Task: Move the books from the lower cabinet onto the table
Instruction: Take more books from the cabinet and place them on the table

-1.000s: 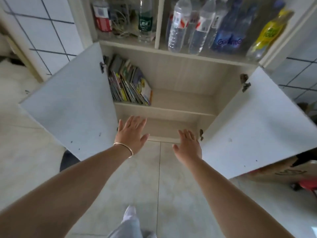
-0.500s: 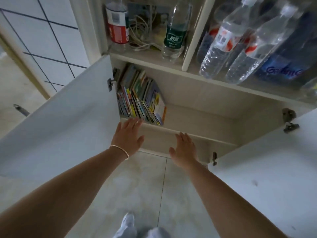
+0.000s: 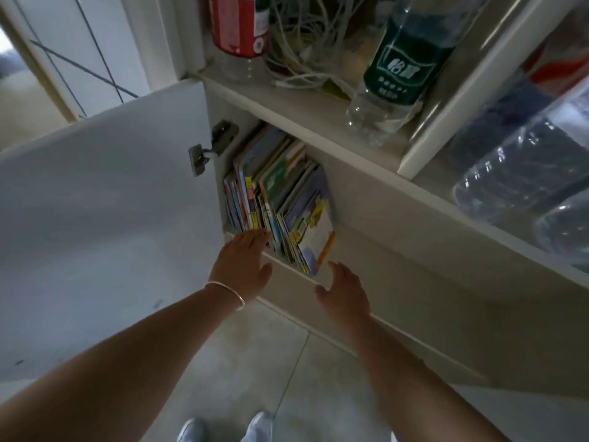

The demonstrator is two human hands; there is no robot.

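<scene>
Upper shelf – green-label bottle [image 3: 403,74], red-label bottle [image 3: 239,27], tangled white cables [image 3: 302,43].

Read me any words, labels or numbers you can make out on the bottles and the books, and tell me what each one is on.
Green-label bottle: large white Chinese characters, looks like "怡宝"; the smaller line beneath is too blurred to read.
Red-label bottle: a small printed patch, unreadable.
Books: colourful spines and covers, lettering too small and blurred to read.
Clear bottles at right: nothing readable.
</scene>
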